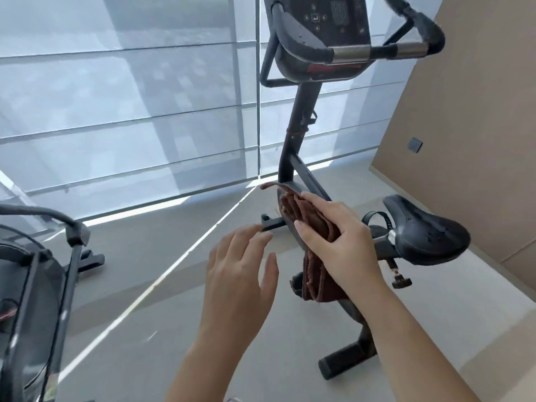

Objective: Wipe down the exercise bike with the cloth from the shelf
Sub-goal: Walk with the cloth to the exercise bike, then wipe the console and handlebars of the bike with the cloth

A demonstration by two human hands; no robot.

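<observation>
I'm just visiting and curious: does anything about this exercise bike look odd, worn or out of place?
Mostly it looks fine. Two small things: a reddish cord is wound round the bike's upright post, which looks improvised, and the knob below the saddle looks rusty brown. The right hand holds the brown cloth.

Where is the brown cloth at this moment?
The folded brown cloth is in the right hand, centre-right of the head view, before the black exercise bike, left of its saddle.

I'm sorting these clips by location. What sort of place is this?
Probably a small gym or fitness room: an exercise bike with a console stands by large shaded windows, and part of a second machine shows at left.
</observation>
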